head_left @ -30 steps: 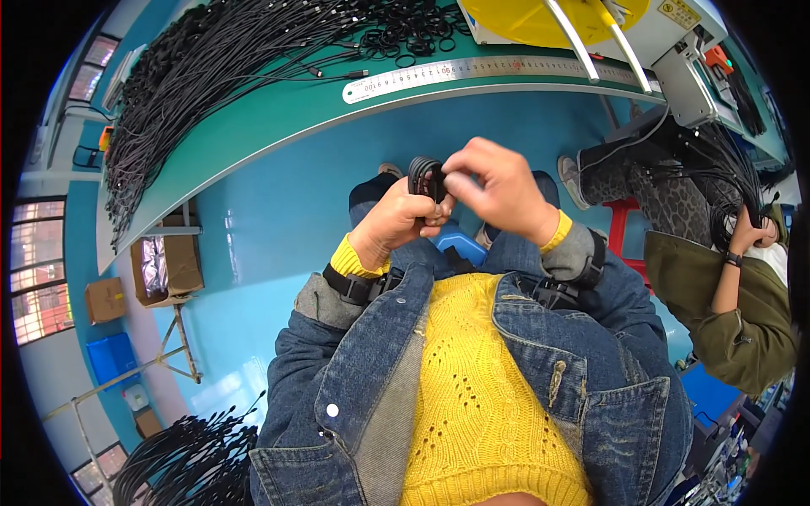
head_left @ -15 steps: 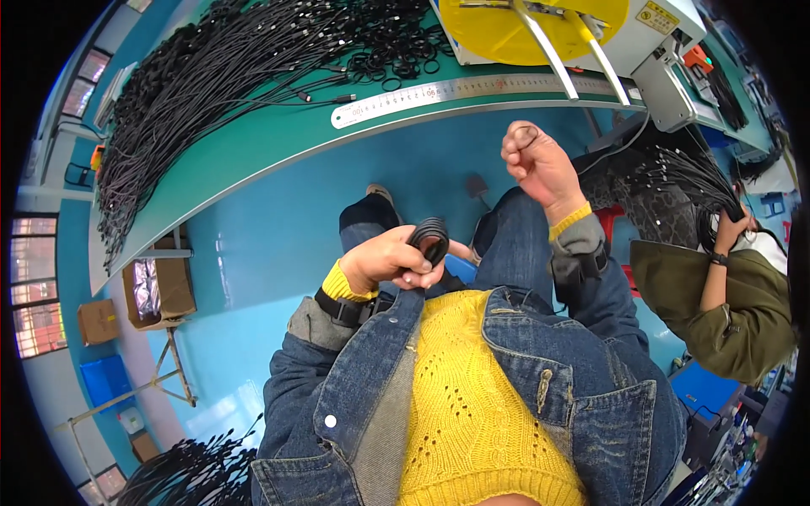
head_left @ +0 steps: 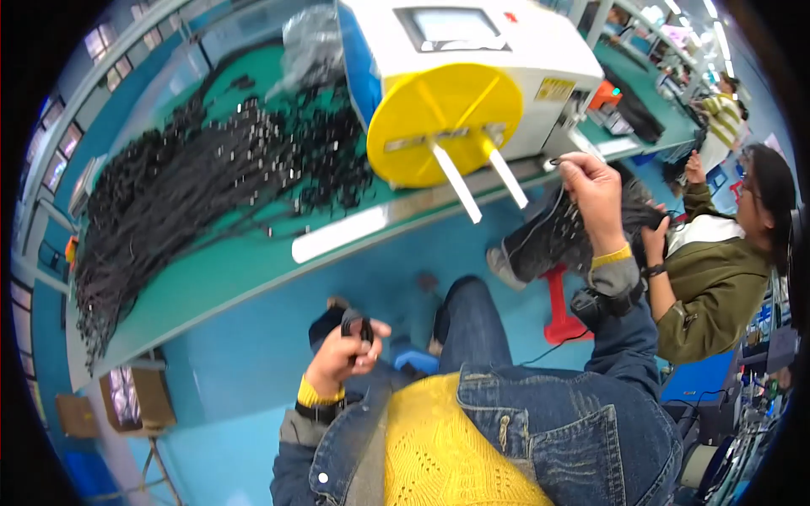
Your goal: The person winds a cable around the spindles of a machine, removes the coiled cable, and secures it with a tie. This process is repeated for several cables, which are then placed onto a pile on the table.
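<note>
One coil [head_left: 366, 331] in left grip [head_left: 337, 356], right grip [head_left: 596, 198] closed, contents unclear, near table edge [head_left: 253, 290]

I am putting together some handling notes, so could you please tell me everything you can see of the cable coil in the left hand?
The cable coil is black, a small bundle of curved turns that looks like plastic- or rubber-sheathed cable. It is gripped in the left hand, held up clear of the green table; the right hand is well apart from it. Blur and the grip hide some of it, so its turns cannot be counted and no plug can be made out.
</note>
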`<state>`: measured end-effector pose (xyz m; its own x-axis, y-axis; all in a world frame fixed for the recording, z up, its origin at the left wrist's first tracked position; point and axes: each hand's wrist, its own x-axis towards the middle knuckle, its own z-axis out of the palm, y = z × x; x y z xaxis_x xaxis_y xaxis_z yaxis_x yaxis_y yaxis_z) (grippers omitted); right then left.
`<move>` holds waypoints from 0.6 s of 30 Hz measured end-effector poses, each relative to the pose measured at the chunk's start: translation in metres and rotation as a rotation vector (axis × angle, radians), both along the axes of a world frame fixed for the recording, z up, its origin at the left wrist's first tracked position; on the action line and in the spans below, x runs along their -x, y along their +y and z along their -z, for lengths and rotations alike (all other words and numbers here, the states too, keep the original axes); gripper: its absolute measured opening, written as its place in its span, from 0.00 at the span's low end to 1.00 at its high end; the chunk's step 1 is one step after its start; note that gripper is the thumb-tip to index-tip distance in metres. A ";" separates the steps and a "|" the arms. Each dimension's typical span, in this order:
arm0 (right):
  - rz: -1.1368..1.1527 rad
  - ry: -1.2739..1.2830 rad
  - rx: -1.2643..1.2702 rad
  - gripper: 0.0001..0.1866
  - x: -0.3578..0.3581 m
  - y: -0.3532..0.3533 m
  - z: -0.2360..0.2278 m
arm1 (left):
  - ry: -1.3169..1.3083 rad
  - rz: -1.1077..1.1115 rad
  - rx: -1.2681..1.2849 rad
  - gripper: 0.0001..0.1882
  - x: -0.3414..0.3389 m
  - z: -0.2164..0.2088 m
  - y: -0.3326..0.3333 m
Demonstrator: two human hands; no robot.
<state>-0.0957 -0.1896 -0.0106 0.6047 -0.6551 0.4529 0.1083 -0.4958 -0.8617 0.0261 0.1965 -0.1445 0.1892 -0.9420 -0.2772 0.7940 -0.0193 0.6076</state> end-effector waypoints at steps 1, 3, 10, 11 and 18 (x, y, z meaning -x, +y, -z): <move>0.018 -0.031 0.031 0.07 0.001 -0.007 -0.026 | 0.024 -0.009 0.019 0.20 0.001 0.000 0.002; 0.079 -0.050 0.154 0.07 0.000 -0.026 -0.086 | 0.061 -0.034 0.023 0.20 -0.002 -0.001 0.000; 0.166 0.159 0.397 0.10 -0.088 -0.122 -0.190 | 0.033 -0.140 -0.007 0.18 -0.010 -0.015 -0.014; 0.185 0.181 0.406 0.11 -0.109 -0.130 -0.195 | 0.033 -0.142 0.001 0.18 -0.010 -0.016 -0.015; 0.170 0.242 0.243 0.07 -0.229 -0.155 -0.203 | 0.117 -0.268 -0.025 0.18 -0.006 -0.010 -0.002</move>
<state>0.1335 -0.3442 0.1924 0.6050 -0.6468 0.4644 -0.1857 -0.6818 -0.7076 0.0318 0.1949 -0.1342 0.3961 -0.8554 -0.3338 0.8372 0.1871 0.5139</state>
